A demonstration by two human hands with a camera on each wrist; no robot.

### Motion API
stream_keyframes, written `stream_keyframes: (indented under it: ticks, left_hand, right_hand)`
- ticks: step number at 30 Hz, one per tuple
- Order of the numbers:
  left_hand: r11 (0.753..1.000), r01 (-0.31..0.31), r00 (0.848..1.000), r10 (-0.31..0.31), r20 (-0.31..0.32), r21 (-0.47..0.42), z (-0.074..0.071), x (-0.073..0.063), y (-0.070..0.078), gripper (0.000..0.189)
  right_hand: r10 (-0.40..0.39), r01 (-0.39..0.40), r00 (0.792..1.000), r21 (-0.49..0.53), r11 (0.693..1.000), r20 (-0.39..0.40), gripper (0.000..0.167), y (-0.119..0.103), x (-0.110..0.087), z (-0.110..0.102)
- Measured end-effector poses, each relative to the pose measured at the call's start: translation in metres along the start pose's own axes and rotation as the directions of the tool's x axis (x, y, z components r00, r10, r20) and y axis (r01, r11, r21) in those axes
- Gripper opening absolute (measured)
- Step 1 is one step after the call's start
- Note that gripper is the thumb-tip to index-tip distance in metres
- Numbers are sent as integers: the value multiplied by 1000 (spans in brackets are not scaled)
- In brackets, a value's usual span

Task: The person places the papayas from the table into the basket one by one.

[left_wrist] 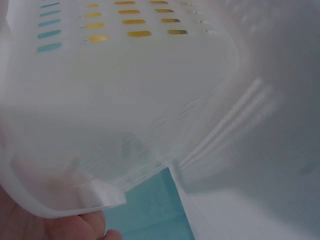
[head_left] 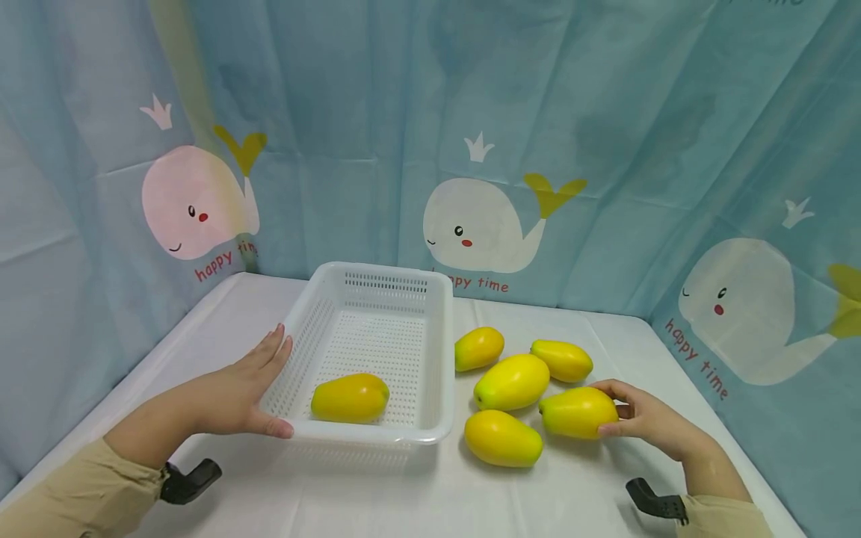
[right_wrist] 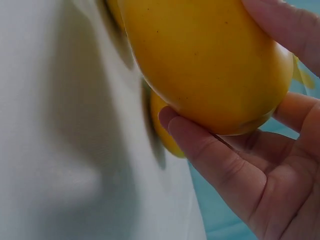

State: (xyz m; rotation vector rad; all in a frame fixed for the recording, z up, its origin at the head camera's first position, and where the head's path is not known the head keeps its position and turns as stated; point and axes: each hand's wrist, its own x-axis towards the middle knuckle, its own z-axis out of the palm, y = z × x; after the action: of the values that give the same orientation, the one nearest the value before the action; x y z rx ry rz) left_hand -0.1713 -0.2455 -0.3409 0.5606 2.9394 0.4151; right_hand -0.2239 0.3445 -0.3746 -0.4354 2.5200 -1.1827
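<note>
Gripping a papaya (head_left: 575, 412) in the right hand (head_left: 646, 418), beside four others (head_left: 513, 382) on white cloth (head_left: 403, 501). Touching the basket (head_left: 440, 359), with one more (head_left: 350, 398) inside, with a spread left hand (head_left: 235, 392). Enclosed behind and both sides by blue whale-print curtain (head_left: 363, 149).

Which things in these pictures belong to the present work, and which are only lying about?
Probably part of the job:
white basket, touched by the left-hand fingers
yellow fruit in the right-hand fingers
single fruit inside the basket
four more fruits beside the basket

Probably only surroundings:
whale-print curtain
white table
black pieces at the wrists
</note>
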Motion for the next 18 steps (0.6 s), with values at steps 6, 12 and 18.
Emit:
stream_keyframes:
  ticks: [6,12,18]
  left_hand:
    - [1000,-2,1000,2,0,6,0,1,-1,130]
    - [1000,1,1000,-1,3,13,1,1,-1,130]
    - [1000,-1,1000,1,-1,26,2,2,-2,130]
  right_hand:
    - [-52,51,998,-25,998,-28,57,-9,1,-12]
    - [-110,109,994,-36,993,-24,54,-19,6,-21]
    - [-134,132,990,-56,990,-38,53,-34,14,-27]
